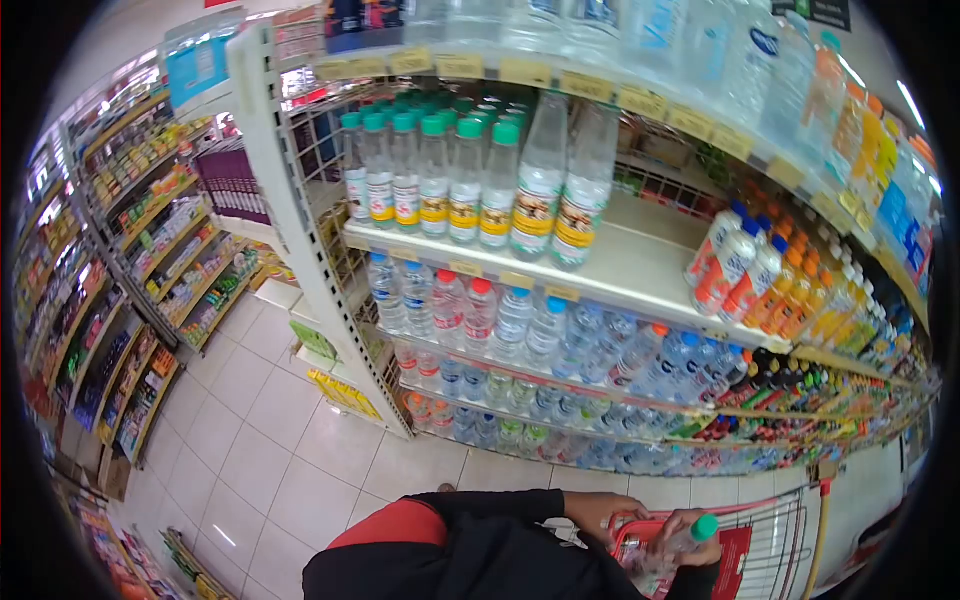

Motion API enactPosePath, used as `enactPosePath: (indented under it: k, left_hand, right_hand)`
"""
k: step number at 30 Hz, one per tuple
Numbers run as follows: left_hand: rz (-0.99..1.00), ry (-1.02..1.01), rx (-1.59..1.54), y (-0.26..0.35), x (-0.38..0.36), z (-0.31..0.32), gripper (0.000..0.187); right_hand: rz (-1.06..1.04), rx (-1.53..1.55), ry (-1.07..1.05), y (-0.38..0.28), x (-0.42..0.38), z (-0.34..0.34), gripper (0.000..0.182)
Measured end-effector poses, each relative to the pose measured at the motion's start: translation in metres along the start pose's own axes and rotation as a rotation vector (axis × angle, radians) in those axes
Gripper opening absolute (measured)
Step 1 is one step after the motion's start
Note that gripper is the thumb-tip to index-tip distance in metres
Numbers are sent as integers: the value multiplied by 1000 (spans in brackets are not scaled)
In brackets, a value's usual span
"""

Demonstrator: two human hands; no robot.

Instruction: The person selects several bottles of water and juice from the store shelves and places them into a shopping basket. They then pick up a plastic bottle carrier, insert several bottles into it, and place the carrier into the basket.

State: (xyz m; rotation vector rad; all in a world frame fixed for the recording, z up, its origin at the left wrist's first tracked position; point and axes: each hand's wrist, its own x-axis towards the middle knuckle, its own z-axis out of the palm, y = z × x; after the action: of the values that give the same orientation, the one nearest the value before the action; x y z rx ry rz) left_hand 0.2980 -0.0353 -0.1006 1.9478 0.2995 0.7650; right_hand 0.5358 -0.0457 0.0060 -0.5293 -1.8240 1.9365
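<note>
My right hand (692, 538) is wrapped round a clear plastic bottle (655, 568) with a green cap, low in the view over the cart. Just left of it, my left hand (603, 512) rests at the red rim of a shopping cart (762, 505); its fingers curl by the red part, and what they grip is partly hidden. On the shelf ahead stand several green-capped bottles (433, 180) with yellow and white labels, beside two taller clear bottles (583, 195).
Lower shelves (520, 360) hold rows of water bottles. Orange drinks (790, 290) stand at the right, large bottles (650, 40) above. A white shelf post (300, 230) rises at the left, beyond it a tiled floor (260, 430) and stocked racks (150, 240).
</note>
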Motion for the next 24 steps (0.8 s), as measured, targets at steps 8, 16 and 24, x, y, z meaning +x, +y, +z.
enactPosePath:
  k: [8, 16, 24]
  left_hand:
    - [-103, 348, 3, 69, -57, -88, 72]
    - [-251, 764, 421, 128, -91, -177, 65]
    - [77, 782, 800, 137, -69, -221, 69]
  right_hand:
    - [-691, 274, 70, -55, 182, 48, 36]
    - [-586, -81, 624, -27, 262, 92, 70]
    - [-602, -128, 695, -38, 286, 83, 74]
